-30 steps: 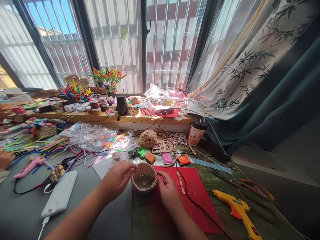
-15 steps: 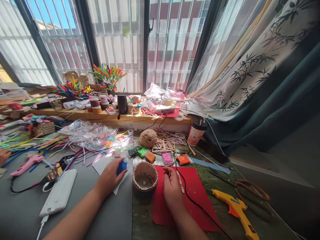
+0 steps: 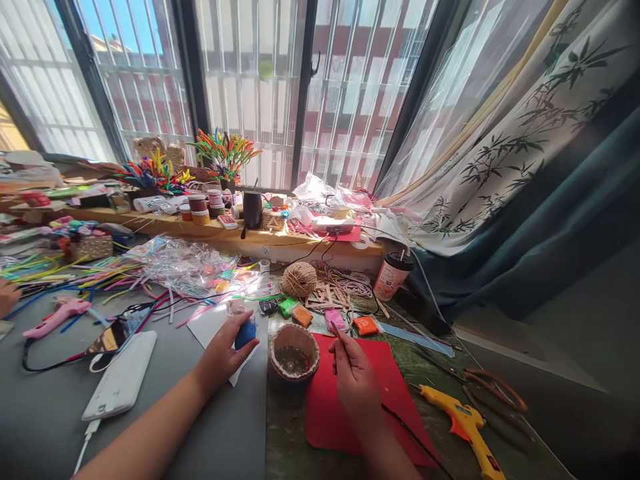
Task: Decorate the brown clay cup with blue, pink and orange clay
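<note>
My left hand is closed around a small blue lump that looks like modelling clay, above a sheet of white paper. In my right hand is a thin wooden craft stick, pinched near its lower part and tilted upward. That hand is over a red sheet. Between the hands stands a round pot with a pale, bumpy rim and clear, shiny material inside. Neither hand touches the pot.
Small clay packets, including an orange one, lie behind the pot near a twine ball. To the right are a yellow glue gun, scissors and a lidded cup. A power bank and another person's hand are leftward.
My right hand has lifted slightly and turned, and the stick now points up from the fingers. My left hand keeps hold of the blue lump. The view has shifted a little.
</note>
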A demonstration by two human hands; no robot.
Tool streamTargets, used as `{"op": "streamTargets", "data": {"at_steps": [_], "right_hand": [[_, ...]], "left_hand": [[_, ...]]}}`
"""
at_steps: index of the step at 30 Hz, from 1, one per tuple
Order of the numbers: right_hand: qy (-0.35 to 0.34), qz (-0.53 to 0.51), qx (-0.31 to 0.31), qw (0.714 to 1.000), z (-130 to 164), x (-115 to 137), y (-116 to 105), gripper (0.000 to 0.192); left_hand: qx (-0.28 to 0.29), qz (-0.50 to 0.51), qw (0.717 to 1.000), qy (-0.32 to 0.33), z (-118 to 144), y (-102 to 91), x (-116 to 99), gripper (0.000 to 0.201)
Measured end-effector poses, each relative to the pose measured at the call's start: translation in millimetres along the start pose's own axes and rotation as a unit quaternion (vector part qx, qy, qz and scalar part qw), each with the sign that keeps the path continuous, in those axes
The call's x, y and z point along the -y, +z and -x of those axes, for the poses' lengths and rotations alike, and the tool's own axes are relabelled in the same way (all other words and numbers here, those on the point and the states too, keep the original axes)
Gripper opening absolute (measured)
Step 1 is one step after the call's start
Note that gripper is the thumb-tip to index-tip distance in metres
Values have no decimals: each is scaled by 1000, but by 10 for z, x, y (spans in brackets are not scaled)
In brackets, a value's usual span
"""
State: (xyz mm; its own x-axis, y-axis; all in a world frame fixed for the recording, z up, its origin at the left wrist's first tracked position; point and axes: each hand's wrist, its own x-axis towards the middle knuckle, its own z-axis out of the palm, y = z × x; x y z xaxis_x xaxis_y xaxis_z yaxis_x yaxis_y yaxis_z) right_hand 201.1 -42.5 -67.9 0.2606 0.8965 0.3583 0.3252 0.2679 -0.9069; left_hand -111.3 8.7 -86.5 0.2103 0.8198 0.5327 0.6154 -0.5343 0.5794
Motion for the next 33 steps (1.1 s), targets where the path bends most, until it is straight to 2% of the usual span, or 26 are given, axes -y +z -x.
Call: {"op": "streamTargets", "data": {"at_steps": [3, 6, 11, 15, 20, 24, 29, 33], "right_hand": [[-46, 30, 88, 995, 106, 217, -119, 42], [-67, 52, 152, 985, 228, 410, -207, 39], [-102, 78, 151, 980, 261, 683, -231, 27], [-132, 94, 167, 972, 171, 842, -181, 23], [-182, 126, 162, 962, 126, 843, -93, 24], [-241, 153, 154, 946, 102, 835, 3, 23], [-309, 197, 161, 916, 55, 867, 75, 23], [-305, 192, 164, 918, 41, 877, 98, 22]], "left_hand": [[8, 24, 999, 23, -19, -14, -138, 47], [27, 47, 997, 51, -84, -45, -293, 49], [67, 87, 989, 95, -251, -80, -486, 64], [75, 108, 984, 117, -345, -27, -526, 63], [40, 107, 979, 167, -316, 58, -458, 57], [51, 102, 974, 196, -246, 52, -410, 59], [71, 109, 975, 180, -225, 45, -346, 63], [71, 110, 980, 152, -220, 76, -283, 66]]}}
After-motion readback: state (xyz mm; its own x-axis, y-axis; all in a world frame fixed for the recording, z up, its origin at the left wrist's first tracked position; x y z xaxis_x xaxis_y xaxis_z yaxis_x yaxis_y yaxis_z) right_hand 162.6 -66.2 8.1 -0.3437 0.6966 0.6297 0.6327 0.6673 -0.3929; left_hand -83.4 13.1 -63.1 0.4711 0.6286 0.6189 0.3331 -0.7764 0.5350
